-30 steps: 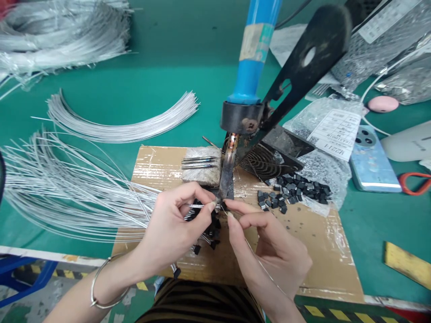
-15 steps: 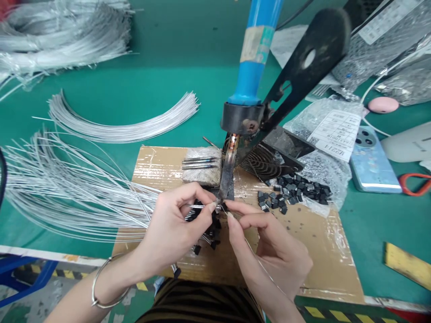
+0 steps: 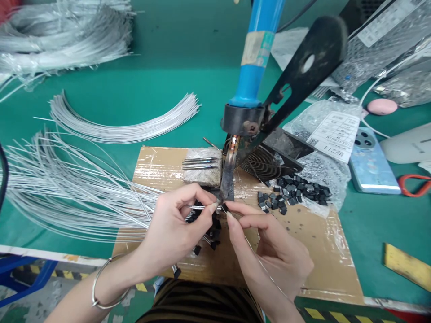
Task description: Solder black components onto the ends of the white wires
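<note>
While the right hand (image 3: 272,253) pinches a thin strand (image 3: 249,245) between thumb and forefinger, its tip pointing away and leftward, the left hand (image 3: 180,222) holds a white wire (image 3: 197,207) in its fingertips, long axis running left to right, its end just beside the tip of the soldering iron (image 3: 229,167). The wire looks light and springy, probably best gripped close behind that end.

A thin silver bangle (image 3: 95,303) rings the left wrist (image 3: 109,280); the clothing (image 3: 198,306) is dark, brown-striped.
</note>
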The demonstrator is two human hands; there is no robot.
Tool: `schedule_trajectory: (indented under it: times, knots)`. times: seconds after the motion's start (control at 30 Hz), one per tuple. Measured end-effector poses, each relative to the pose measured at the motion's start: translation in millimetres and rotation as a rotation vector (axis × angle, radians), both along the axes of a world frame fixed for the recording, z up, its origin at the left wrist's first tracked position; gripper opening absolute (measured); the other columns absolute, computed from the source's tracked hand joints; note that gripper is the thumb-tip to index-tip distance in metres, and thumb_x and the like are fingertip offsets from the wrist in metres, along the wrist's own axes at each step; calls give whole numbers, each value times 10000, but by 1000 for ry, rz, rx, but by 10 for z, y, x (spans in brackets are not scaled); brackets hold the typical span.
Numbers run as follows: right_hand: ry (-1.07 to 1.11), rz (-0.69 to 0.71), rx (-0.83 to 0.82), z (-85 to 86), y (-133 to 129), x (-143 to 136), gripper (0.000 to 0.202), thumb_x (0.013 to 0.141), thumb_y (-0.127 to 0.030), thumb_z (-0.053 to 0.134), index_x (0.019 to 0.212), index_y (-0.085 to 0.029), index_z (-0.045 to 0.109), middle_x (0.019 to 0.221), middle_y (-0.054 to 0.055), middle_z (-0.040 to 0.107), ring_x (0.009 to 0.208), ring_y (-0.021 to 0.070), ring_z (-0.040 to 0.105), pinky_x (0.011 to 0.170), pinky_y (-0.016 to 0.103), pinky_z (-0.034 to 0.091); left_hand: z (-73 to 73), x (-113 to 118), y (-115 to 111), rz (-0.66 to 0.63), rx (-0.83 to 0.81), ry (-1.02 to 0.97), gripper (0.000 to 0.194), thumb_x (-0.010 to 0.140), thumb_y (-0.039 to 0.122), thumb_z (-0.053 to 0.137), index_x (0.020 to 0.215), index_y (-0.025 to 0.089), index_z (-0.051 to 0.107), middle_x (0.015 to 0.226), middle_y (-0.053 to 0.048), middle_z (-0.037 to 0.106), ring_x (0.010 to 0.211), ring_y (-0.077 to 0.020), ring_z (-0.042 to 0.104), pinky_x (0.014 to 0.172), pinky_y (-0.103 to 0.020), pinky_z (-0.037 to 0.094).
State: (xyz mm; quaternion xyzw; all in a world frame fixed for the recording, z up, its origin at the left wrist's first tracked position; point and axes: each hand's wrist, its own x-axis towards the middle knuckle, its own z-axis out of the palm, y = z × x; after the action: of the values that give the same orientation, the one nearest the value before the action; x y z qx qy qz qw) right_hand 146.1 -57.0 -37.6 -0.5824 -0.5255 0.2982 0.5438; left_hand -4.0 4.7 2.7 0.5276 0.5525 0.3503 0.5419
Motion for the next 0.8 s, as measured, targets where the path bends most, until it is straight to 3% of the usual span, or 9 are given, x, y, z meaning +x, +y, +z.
schedule_trajectory:
  times: [0.4, 0.8]
  knots:
    - [1, -27, -5, 5, 12, -27, 158, 946, -111, 747, 838, -223, 715, 1042, 74, 858, 885, 200, 834, 790, 283, 672, -19, -18, 33, -4, -49, 63, 95, 807, 171, 720, 716, 188, 698, 776, -28, 776, 652, -143, 652, 611, -249, 492]
    - [-7, -10, -3, 11, 13, -3, 164, 936, -86, 755, 858, -224, 711, 1062, 61, 857, 932, 200, 838, 821, 272, 668, 14, 9, 58, 11, -82, 36, 97, 803, 186, 720, 708, 185, 701, 781, -39, 774, 700, -150, 650, 646, -252, 498]
